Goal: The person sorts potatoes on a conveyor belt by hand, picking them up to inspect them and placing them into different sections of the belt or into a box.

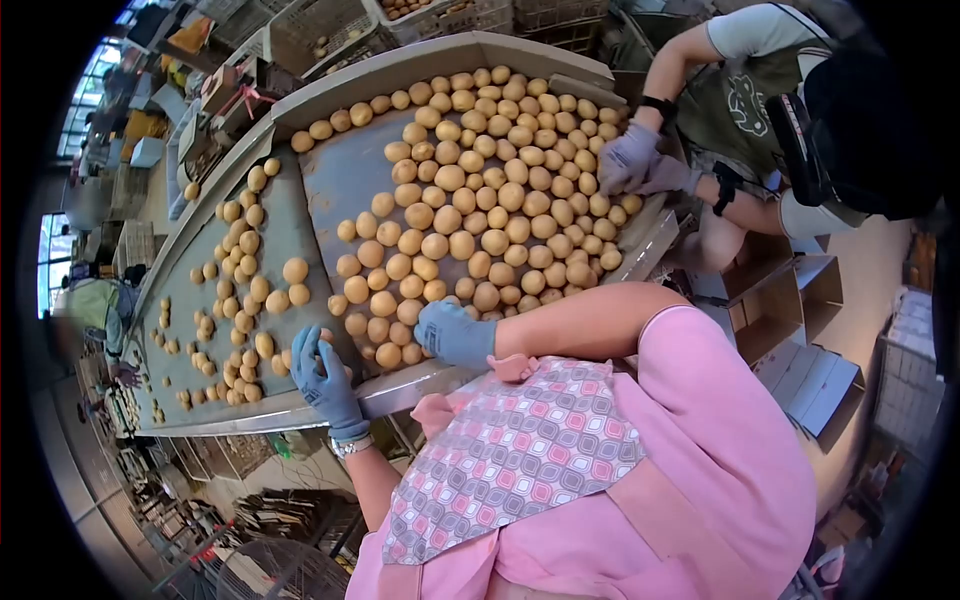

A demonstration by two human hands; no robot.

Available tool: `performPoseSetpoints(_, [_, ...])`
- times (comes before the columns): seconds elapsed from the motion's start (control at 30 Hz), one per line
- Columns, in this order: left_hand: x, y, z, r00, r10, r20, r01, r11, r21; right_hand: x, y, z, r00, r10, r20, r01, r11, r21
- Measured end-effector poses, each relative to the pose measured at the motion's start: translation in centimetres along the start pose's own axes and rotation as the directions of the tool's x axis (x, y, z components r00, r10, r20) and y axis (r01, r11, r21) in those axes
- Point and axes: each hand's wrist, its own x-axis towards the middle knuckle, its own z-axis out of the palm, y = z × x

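Observation:
Many round, yellow-brown potatoes [462,245] lie in a loose layer on the sloping grey table in front of me. My left hand [328,385], in a blue glove, is over the near edge where the table meets the belt. Its fingers are stretched and slightly apart, with potatoes close beside them. My right hand [456,333], in a matching glove, rests among the potatoes at the table's near side. Its fingers curl downward and their tips are hidden, so what they grip, if anything, cannot be seen.
More potatoes are scattered on the green belt [180,285] to the left. A metal rim [420,385] borders the near side. Opposite at right, a person's gloved hands [640,165] are at the table. Cardboard boxes [810,385] stand at right, plastic crates [315,30] behind.

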Motion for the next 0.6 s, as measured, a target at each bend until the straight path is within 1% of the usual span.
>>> performPoseSetpoints(0.03, [-0.4, -0.4, -0.1, 1.0, -0.021, -0.009, 0.021, 1.0, -0.016, 0.1, 0.2, 0.6, 0.995, -0.033, -0.098, 0.036, 0.999, 0.028])
performPoseSetpoints(0.1, [-0.4, -0.4, -0.3, 0.999, -0.042, -0.02, 0.041, 0.999, -0.034, -0.4, 1.4, 1.7, 0.952, -0.09, -0.292, 0.116, 0.99, 0.074])
performPoseSetpoints(0.13, [-0.2, 0.0, -0.2, 0.999, -0.041, -0.022, 0.04, 0.999, -0.036, -0.6, 3.8, 1.9, 0.909, -0.182, -0.376, 0.264, 0.947, 0.181])
performPoseSetpoints(0.17, [-0.1, 0.3, -0.2, 0.999, -0.041, -0.023, 0.04, 0.999, -0.037, -1.6, 5.1, 1.9, 0.876, -0.135, -0.463, 0.302, 0.902, 0.308])
performPoseSetpoints(0.23, [-0.2, 0.4, -0.2, 0.998, -0.06, -0.028, 0.058, 0.997, -0.052, -3.4, 7.1, 1.4, 0.806, -0.012, -0.592, 0.399, 0.751, 0.527])
performPoseSetpoints(0.27, [-0.3, 0.4, -0.3, 0.997, -0.067, -0.028, 0.066, 0.996, -0.06, -4.6, 8.1, 0.8, 0.807, 0.045, -0.588, 0.43, 0.638, 0.639])
performPoseSetpoints(0.3, [-0.4, 0.6, -0.3, 0.997, -0.075, -0.029, 0.073, 0.995, -0.069, -6.0, 9.0, 0.1, 0.828, 0.088, -0.553, 0.425, 0.545, 0.723])
performPoseSetpoints(0.33, [-0.5, 1.3, -0.5, 0.997, -0.065, -0.045, 0.063, 0.997, -0.038, -7.5, 9.7, -0.7, 0.86, 0.115, -0.497, 0.393, 0.473, 0.789])
performPoseSetpoints(0.37, [-0.1, 1.4, -0.4, 0.998, -0.047, -0.052, 0.045, 0.999, -0.031, -8.7, 10.6, -1.2, 0.874, 0.142, -0.465, 0.362, 0.45, 0.817])
performPoseSetpoints(0.4, [-0.4, 1.5, -0.4, 0.998, -0.041, -0.05, 0.04, 0.999, -0.023, -9.3, 11.5, -1.5, 0.875, 0.175, -0.451, 0.327, 0.473, 0.818])
performPoseSetpoints(0.43, [-0.6, 1.3, -0.4, 0.998, -0.036, -0.049, 0.035, 0.999, -0.015, -9.2, 12.6, -1.5, 0.86, 0.221, -0.46, 0.292, 0.526, 0.798])
performPoseSetpoints(0.47, [-0.7, 0.8, -0.6, 0.999, -0.02, -0.032, 0.02, 1.0, -0.003, -8.6, 14.1, -1.3, 0.835, 0.26, -0.485, 0.239, 0.623, 0.745])
performPoseSetpoints(0.53, [0.0, 1.2, -0.6, 0.998, -0.042, -0.046, 0.041, 0.999, -0.019, -5.9, 18.6, -0.4, 0.782, 0.296, -0.548, 0.082, 0.824, 0.561])
performPoseSetpoints(0.57, [0.1, 1.5, -0.7, 0.997, -0.053, -0.053, 0.051, 0.998, -0.027, -4.6, 20.7, 0.3, 0.791, 0.297, -0.534, -0.036, 0.895, 0.444])
performPoseSetpoints(0.6, [-0.2, 1.4, -0.5, 0.996, -0.082, -0.034, 0.08, 0.995, -0.061, -3.3, 22.0, 0.6, 0.816, 0.316, -0.485, -0.158, 0.928, 0.338])
